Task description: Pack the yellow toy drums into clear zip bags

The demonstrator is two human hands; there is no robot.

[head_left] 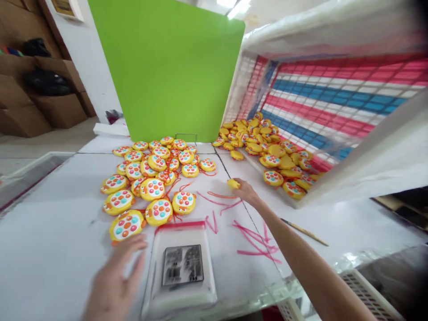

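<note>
My right hand (245, 189) reaches out over the table, its fingers closed on a small yellow toy (233, 183) with a looped orange cord (220, 195) trailing to its left. At the lower left, my left hand (117, 276), slightly blurred, has its fingers apart and nothing in them. Just beyond it lies a round yellow animal-shaped toy (127, 226) with a white face and coloured dots. Several more such toys (152, 189) with orange cords form a pile behind it. Beside my left hand sits a white tray (182, 236) with a black printed plate (183, 265) on it.
A large heap of yellow toys (254, 138) spills from a crate (341, 102) lined with striped cloth at the right. A green board (170, 67) stands at the back. A thin brush-like stick (306, 232) lies by my right forearm. Pink marks (254, 238) streak the white table (60, 232).
</note>
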